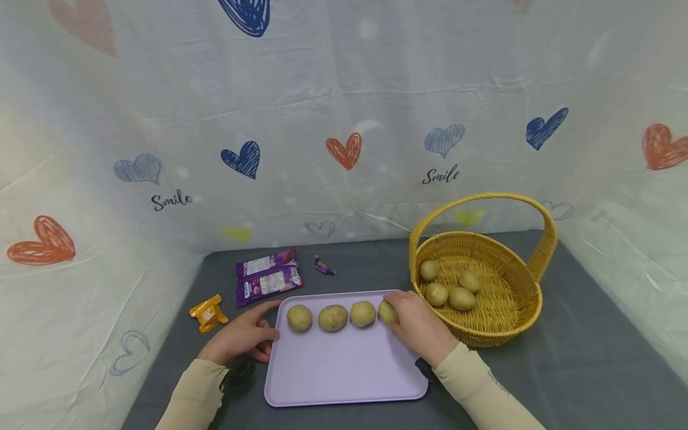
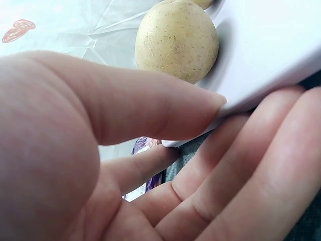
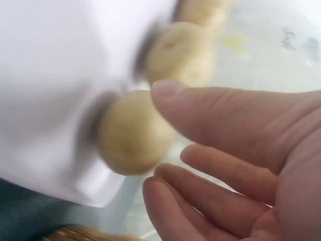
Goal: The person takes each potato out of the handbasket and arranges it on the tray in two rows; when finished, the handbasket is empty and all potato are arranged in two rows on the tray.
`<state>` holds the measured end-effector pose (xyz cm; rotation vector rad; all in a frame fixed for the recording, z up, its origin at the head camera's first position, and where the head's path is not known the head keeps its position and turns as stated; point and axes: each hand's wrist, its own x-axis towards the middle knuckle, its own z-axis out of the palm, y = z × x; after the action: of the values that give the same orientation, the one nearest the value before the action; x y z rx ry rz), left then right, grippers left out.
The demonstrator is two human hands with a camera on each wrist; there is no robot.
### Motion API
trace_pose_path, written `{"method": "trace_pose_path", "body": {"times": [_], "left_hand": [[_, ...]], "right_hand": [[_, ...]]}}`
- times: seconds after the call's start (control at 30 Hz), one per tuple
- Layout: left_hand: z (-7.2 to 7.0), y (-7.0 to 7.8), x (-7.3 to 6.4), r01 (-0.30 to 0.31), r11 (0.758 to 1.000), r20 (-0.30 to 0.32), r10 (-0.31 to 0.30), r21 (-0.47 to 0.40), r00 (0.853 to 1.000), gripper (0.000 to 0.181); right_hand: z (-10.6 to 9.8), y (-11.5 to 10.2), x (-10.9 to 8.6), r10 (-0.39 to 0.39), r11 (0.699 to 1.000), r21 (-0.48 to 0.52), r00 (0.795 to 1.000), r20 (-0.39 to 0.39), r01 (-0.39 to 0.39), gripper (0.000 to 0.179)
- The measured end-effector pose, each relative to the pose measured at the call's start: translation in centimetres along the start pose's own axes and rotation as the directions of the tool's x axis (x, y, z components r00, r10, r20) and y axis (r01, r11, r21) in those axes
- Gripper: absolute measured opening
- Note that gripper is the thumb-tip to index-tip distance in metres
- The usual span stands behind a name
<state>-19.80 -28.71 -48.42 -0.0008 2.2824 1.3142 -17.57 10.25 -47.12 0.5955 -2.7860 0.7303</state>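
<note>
And there's the purple packet [image 1: 269, 276], flat on the dark grey tabletop [image 1: 570, 358], pale label panels showing! Just to its right, well clear of touching, a tiny purple sweet [image 1: 324, 266]. Look left of the packet and nearer the viewer: an orange wrapper [image 1: 208, 313], bright as anything! Behind the packet rises the white backdrop [image 1: 301, 107], creased and hung with colour: a lime-green heart [image 1: 236, 233] just above the packet's left end, a navy heart [image 1: 242, 159] higher, black "Smile" lettering [image 1: 171, 200] up and left, an orange-red heart [image 1: 344, 151] up and right!

Near half of tray [image 1: 344, 370] free to pass over; potato row [image 1: 332, 318] bars far edge; basket handle [image 1: 491, 196] arches at right.
</note>
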Motion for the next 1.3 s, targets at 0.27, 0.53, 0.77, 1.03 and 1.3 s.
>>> {"method": "trace_pose_path", "body": {"times": [0.27, 0.53, 0.77, 1.03, 1.3], "left_hand": [[-0.3, -0.7, -0.2, 0.011, 1.000, 0.000, -0.011, -0.001, 1.000, 0.085], [-0.8, -1.0, -0.5, 0.018, 1.000, -0.013, -0.018, -0.003, 1.000, 0.085], [-0.8, -1.4, -0.7, 0.017, 1.000, -0.003, -0.017, -0.002, 1.000, 0.085], [-0.4, -1.2, -0.5, 0.002, 1.000, 0.014, -0.002, -0.016, 1.000, 0.085], [-0.1, -0.4, 0.1, -0.012, 1.000, 0.017, 0.012, -0.007, 1.000, 0.085]], "right_hand": [[-6.4, 0.9, -1.1, 0.036, 0.995, 0.092, 0.997, 0.069, -0.042, 0.043], [-12.7, 7.0, 0.1, 0.127, 0.988, 0.070, 0.984, 0.123, -0.136, 0.044], [-13.4, 12.2, 2.7, 0.218, 0.974, 0.003, 0.939, 0.266, -0.227, 0.057], [-11.9, 14.8, 3.6, 0.293, 0.951, -0.025, 0.876, 0.383, -0.307, 0.058], [-11.8, 16.0, 2.8, 0.287, 0.950, 0.000, 0.874, 0.391, -0.312, 0.041]]}}
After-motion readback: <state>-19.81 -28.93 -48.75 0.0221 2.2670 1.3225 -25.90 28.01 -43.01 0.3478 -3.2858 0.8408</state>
